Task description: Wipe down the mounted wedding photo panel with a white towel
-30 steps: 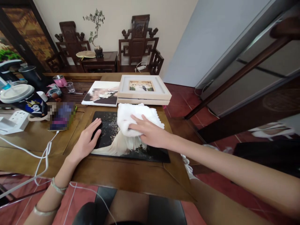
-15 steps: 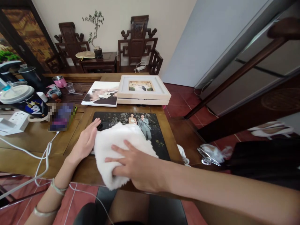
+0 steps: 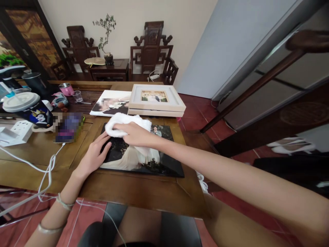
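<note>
A dark wedding photo panel (image 3: pixel 164 161) lies flat on the wooden table in front of me. My right hand (image 3: pixel 137 134) grips a fluffy white cloth (image 3: pixel 128 120), pressed against the panel's far left part, and the cloth hides much of the picture there. At the panel's left edge, my left hand (image 3: pixel 96 156) rests flat with its fingers stretched out, close to the cloth. The thumb lies over the panel's surface.
Beyond the panel sit a pale framed photo (image 3: pixel 156 99) and a white-edged photo board (image 3: pixel 109 103). To the left are a phone (image 3: pixel 68 127) on a white cable (image 3: pixel 50 168), a large lidded cup (image 3: pixel 33 109), a pink mug (image 3: pixel 66 89) and a clear cup (image 3: pixel 77 96).
My right hand has moved the cloth away from me, from the panel's near left part to its far edge. The lower part of the picture now shows. My left hand stays at the left edge.
</note>
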A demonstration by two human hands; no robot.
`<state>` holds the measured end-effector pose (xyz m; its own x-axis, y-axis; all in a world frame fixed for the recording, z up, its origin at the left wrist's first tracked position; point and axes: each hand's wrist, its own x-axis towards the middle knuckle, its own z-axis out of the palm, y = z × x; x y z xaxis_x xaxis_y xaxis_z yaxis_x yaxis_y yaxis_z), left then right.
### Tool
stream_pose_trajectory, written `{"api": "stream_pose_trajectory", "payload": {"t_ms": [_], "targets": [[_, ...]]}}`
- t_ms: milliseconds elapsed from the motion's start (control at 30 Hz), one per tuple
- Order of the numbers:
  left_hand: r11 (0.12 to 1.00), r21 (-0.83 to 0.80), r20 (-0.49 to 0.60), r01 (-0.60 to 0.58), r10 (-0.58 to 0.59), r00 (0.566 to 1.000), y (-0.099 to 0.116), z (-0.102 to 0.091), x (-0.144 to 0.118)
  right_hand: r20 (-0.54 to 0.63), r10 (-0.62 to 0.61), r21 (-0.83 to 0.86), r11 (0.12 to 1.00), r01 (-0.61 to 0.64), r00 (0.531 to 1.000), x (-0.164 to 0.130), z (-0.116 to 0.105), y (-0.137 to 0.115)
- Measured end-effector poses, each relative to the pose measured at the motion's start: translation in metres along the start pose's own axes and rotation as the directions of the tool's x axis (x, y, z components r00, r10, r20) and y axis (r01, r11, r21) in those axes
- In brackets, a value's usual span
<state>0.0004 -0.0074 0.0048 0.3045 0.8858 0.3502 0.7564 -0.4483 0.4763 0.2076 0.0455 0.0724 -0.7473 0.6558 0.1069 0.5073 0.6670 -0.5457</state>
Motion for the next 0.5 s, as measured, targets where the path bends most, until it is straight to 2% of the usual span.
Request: {"api": "stream_pose_trajectory", "payload": {"t_ms": [100, 200, 333, 500], "targets": [[1.0, 0.008, 0.01, 0.009, -0.009, 1.0, 0.001, -0.001, 0.001, -0.017, -0.05, 0.033, 0.998, 0.05, 0.999, 0.022, 0.008, -0.005], [1.0, 0.001, 0.02, 0.009, -0.009, 1.0, 0.001, -0.001, 0.001, 0.021, -0.074, 0.004, 0.997, 0.073, 0.997, 0.02, 0.01, -0.003], [1.0, -0.015, 0.024, 0.006, -0.006, 1.0, -0.002, 0.001, 0.001, 0.067, -0.058, -0.043, 0.997, 0.061, 0.996, -0.014, -0.002, 0.017], [0.999, -0.032, 0.023, 0.029, -0.028, 0.999, -0.002, 0.001, -0.001, 0.012, 0.102, -0.149, 0.984, -0.099, 0.995, -0.066, -0.022, 0.053]]}}
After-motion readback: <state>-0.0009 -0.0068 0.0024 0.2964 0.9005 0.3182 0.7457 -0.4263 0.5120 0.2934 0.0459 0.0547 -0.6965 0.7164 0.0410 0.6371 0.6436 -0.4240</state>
